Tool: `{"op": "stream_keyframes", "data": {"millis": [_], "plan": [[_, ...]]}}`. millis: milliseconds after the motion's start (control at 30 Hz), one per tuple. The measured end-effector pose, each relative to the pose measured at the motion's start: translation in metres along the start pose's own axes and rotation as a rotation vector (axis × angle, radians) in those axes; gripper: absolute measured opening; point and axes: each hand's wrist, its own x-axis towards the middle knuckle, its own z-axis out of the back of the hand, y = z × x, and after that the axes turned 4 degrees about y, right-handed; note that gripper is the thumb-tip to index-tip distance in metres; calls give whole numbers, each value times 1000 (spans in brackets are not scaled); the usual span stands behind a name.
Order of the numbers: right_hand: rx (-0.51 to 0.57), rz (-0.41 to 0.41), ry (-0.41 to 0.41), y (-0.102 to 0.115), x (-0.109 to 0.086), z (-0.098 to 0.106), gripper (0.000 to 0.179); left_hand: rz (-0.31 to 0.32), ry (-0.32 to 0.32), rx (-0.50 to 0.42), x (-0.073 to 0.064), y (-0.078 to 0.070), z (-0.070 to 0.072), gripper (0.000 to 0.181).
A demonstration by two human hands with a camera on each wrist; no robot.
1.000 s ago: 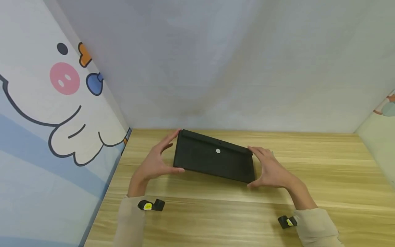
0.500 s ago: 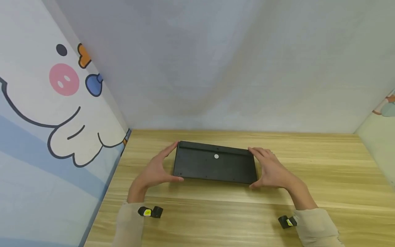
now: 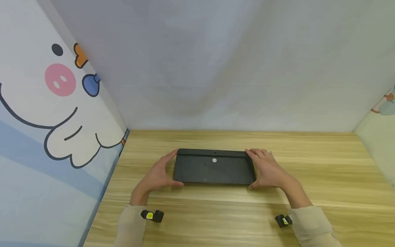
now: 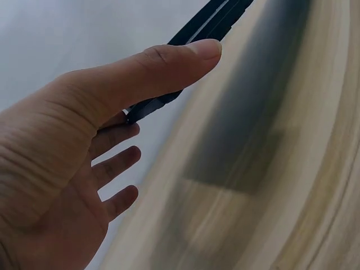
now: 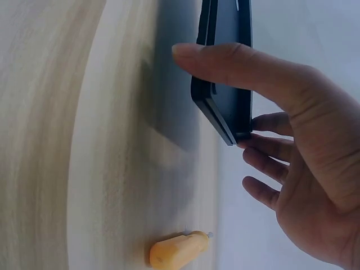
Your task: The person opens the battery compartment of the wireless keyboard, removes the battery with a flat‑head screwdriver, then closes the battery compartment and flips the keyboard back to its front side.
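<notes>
The black keyboard (image 3: pixel 225 170) hangs underside up just above the wooden table (image 3: pixel 216 223), its shadow beneath; the left hand (image 3: pixel 156 176) and right hand (image 3: pixel 269 170) each grip a short end, spread to its depth, thumb at the near edge and fingers at the far, probably to keep it level. Its round white sticker (image 3: pixel 214 160) and the wrist mounts' yellow label (image 3: pixel 150 215) show no readable writing.

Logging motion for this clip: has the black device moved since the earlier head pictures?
Yes. The black device has shifted down the head view, away from the table's back edge, mostly at its left end.
</notes>
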Motion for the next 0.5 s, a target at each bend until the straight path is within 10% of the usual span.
{"op": "stream_keyframes", "data": {"millis": [500], "plan": [[-22, -7, 52, -4, 9, -9, 123, 43, 71, 69, 17, 22, -6, 124]]}}
